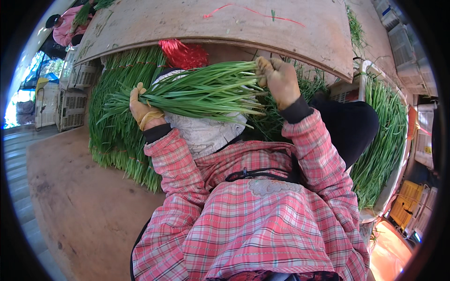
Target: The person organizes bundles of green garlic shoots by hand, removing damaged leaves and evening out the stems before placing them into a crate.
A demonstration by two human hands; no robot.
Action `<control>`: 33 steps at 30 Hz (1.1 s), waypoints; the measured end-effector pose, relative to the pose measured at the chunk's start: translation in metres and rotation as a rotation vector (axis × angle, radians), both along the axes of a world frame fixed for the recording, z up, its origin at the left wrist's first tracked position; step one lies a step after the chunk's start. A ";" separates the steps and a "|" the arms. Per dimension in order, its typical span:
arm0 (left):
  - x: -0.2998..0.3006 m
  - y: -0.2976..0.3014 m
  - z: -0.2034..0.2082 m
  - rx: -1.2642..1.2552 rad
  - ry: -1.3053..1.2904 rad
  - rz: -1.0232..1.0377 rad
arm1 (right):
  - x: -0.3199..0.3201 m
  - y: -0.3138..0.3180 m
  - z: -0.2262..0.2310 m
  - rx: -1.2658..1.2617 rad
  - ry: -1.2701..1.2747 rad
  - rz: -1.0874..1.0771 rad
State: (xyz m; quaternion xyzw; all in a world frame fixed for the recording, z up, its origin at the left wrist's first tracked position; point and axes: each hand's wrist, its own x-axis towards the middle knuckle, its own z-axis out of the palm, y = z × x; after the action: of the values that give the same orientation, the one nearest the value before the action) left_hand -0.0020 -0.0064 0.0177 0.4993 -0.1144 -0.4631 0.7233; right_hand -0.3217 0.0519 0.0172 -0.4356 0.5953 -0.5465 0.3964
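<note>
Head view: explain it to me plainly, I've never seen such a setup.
There is no machine. A wide camera on a person's head looks down, so the picture bows at its rim. The checked sleeves are the wearer's own. The left hand has its grip around a bunch of long green leaves. The right hand is at the pale stem ends; whether it pinches any is hard to tell. On the board ahead lie a red strip and a green scrap. Red ribbons show below its near edge, and more greens are stacked at left.
</note>
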 end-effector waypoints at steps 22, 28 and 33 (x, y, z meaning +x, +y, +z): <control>0.002 -0.007 -0.023 -0.034 -0.048 0.030 | 0.004 0.042 0.015 -0.162 0.777 0.192; -0.021 0.005 0.008 -0.038 0.169 0.068 | 0.020 0.026 -0.016 -0.240 0.870 0.245; 0.008 -0.001 -0.022 -0.153 0.046 -0.049 | 0.023 0.016 -0.020 0.086 -0.009 0.330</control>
State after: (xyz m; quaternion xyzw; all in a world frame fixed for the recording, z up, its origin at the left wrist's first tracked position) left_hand 0.0061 -0.0070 -0.0048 0.4286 -0.1448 -0.4818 0.7505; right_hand -0.2983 0.0682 -0.0031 -0.5078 0.5368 -0.4499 0.5016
